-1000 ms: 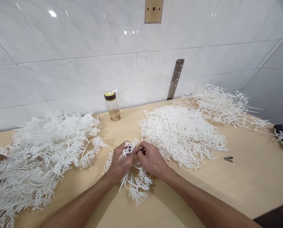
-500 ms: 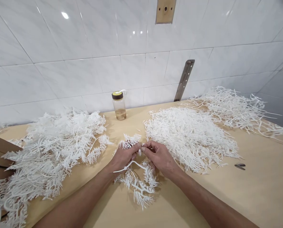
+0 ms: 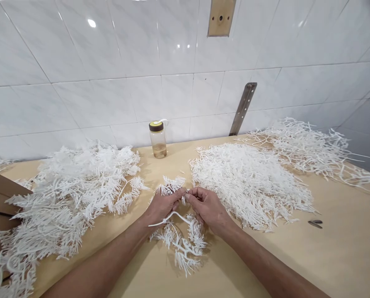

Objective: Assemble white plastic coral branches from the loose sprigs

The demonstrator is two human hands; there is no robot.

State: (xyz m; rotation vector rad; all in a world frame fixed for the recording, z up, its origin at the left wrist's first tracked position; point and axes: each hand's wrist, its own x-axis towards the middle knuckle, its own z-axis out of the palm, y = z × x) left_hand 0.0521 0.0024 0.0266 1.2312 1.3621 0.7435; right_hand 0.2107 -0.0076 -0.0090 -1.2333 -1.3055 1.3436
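Over the table's middle, my left hand [image 3: 164,203] is closed around a white plastic branch [image 3: 189,244] with many fine, needle-like tips. Its feathery sprays stick out above the fingers and hang down below the wrist toward me. My right hand [image 3: 208,207] meets the left at the fingertips, thumb and forefinger pinched on a small white tip of the branch. What lies inside the left palm is hidden. A dense pile of small white sprigs [image 3: 250,182] lies just beyond my right hand.
At left spreads a large heap of white plastic branches [image 3: 79,194], with a brown box [image 3: 1,198] at its edge. A clear bottle [image 3: 158,142] stands near the tiled wall. Bare white stems [image 3: 309,145] lie at back right. A small dark metal piece [image 3: 315,224] rests on the table at right.
The view has tilted up slightly, so the surroundings sit a little lower in the picture. Both hands keep the same pinch on the branch.
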